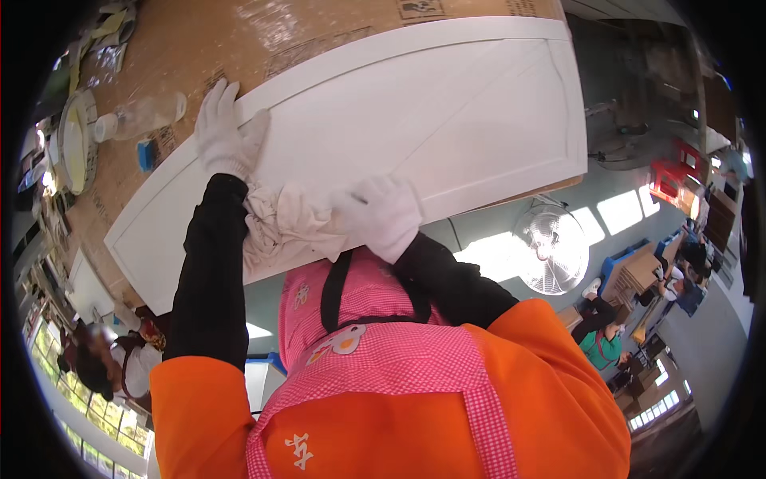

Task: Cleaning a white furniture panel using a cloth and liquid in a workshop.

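A large white panel (pixel 463 120) with a raised border and one curved long side lies across the table before me. My left hand (pixel 227 134), in a white glove, rests with fingers stretched out flat over the curved border near its left part. My right hand (pixel 379 214), gloved too, is over the panel's near edge, curled and smeared by motion. A small dark sliver shows at its fingers; what it is cannot be made out. Between my hands a crumpled pale cloth (pixel 291 223) lies on the panel, close to the right hand.
Brown cardboard (pixel 191 48) covers the table beyond the panel. On it are a clear plastic bottle (pixel 144 116), a small blue block (pixel 145 155) and a round pale-yellow item (pixel 77 142). A standing fan (pixel 550 247) and red stools (pixel 674 177) are at right. People sit on both sides.
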A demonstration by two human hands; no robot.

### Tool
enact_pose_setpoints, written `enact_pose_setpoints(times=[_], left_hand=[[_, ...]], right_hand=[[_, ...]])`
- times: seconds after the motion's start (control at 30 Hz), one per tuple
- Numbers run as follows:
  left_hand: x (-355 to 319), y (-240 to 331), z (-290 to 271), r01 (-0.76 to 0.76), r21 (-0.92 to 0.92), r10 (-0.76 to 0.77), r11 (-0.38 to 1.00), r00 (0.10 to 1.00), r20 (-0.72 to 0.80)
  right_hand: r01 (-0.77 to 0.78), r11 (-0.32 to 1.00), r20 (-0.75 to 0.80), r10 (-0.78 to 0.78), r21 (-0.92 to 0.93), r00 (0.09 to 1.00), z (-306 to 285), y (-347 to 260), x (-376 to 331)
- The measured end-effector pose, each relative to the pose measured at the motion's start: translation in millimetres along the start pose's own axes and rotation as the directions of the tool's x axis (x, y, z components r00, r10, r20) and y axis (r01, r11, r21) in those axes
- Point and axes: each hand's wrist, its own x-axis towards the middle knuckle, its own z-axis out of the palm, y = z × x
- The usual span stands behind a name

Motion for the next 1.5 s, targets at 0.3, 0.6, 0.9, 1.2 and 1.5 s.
enact_pose_setpoints(times=[0.3,0.6,0.9,1.2,1.5], left_hand=[[18.9,25.1,22.7,-0.031,-0.072,0.029,0.997,0.999,-0.038],[19.1,29.5,24.8,-0.003,-0.068,-0.001,0.998,0.998,-0.06],[-16.9,6.2,-3.8,-0.005,-0.397,-0.012,0.918,0.999,-0.04],[-213.9,-5.8,-89.2,-0.419,-0.398,0.483,0.816,0.873,0.072],[-341.5,-221.1,-102.5,0.443,-0.693,-0.579,0.569,0.814,0.046]], right_hand=[[-0.325,0.922,-0.444,0.205,-0.212,0.872,-76.0,73.7,25.1],[-0.245,0.933,-0.379,0.133,-0.265,0.916,-72.0,66.8,11.1],[0.167,0.949,-0.158,-0.214,-0.268,0.964,17.0,-43.0,-18.6],[-0.43,0.881,-0.552,0.462,0.196,0.694,-63.7,-2.4,-15.7],[-0.419,0.819,-0.582,0.573,0.392,0.577,-10.2,-41.0,-54.0]])
